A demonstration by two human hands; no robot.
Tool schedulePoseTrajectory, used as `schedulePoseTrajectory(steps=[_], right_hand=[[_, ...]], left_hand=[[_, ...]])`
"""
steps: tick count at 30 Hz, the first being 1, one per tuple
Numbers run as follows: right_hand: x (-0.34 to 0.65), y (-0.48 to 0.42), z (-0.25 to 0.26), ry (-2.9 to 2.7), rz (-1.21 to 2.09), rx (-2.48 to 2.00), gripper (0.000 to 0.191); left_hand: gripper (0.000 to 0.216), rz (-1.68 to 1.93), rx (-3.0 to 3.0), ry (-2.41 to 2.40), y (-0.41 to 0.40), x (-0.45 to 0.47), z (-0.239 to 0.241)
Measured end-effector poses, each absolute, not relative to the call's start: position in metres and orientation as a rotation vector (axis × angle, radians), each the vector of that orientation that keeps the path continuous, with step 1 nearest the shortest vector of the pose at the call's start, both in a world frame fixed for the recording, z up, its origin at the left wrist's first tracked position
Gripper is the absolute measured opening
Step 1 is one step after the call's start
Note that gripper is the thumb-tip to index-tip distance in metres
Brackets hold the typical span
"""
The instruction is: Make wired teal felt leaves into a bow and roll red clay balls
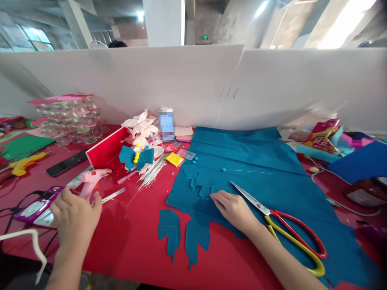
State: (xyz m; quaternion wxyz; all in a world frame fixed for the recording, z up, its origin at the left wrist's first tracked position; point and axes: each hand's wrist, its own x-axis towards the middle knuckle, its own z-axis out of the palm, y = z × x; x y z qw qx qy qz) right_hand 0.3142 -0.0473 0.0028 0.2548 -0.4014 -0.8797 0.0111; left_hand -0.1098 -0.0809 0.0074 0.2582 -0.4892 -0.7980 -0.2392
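My left hand is at the left, thumb and fingers apart around the handle end of a pink glue gun; no firm grip shows. My right hand rests on the teal sheet, its fingertips pinched beside small teal cut-outs. What they hold, if anything, is hidden. Scissors with red and yellow handles lie beside it, partly under my right forearm. Two teal wing-shaped pieces lie in front of the sheet. A blue ball on a thin wire lies beyond the right hand.
A teal butterfly with yellow balls lies by white petal pieces, thin wires and a yellow packet. At left are a black phone, yellow glue gun and purple device. A white partition stands behind.
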Motion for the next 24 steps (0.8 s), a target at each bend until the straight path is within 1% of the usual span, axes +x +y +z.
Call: schedulePoseTrajectory(steps=[2, 5, 7, 9, 10, 13, 16, 20, 24], right_hand=[[0.314, -0.047, 0.004, -2.362, 0.054, -1.095, 0.029], [0.297, -0.056, 0.011, -2.236, 0.206, -1.105, 0.021], [0.272, -0.067, 0.019, -2.176, 0.367, -1.123, 0.014], [0.242, -0.078, 0.027, -2.292, 0.49, -1.093, 0.008], [0.228, -0.081, 0.029, -2.37, 0.536, -1.092, 0.009], [0.195, -0.085, 0.032, -2.556, 0.504, -1.199, 0.007], [0.181, -0.083, 0.032, -2.647, 0.399, -1.32, 0.005], [0.175, -0.082, 0.031, -2.659, 0.34, -1.441, 0.01], [0.172, -0.085, 0.03, -2.643, 0.338, -1.441, 0.01]], left_hand=[[0.08, -0.546, -1.294, -2.373, -0.068, -0.123, 0.009], [0.065, -0.393, -1.353, -2.646, -0.055, -0.135, 0.014], [0.055, -0.361, -1.429, -2.699, -0.051, -0.138, 0.017], [0.05, -0.356, -1.462, -2.711, -0.05, -0.139, 0.019], [0.049, -0.354, -1.462, -2.718, -0.05, -0.139, 0.019], [0.048, -0.359, -1.466, -2.73, -0.051, -0.137, 0.02], [0.052, -0.379, -1.485, -2.734, -0.053, -0.135, 0.022], [0.058, -0.392, -1.468, -2.756, -0.057, -0.132, 0.024], [0.057, -0.405, -1.468, -2.758, -0.059, -0.13, 0.022]])
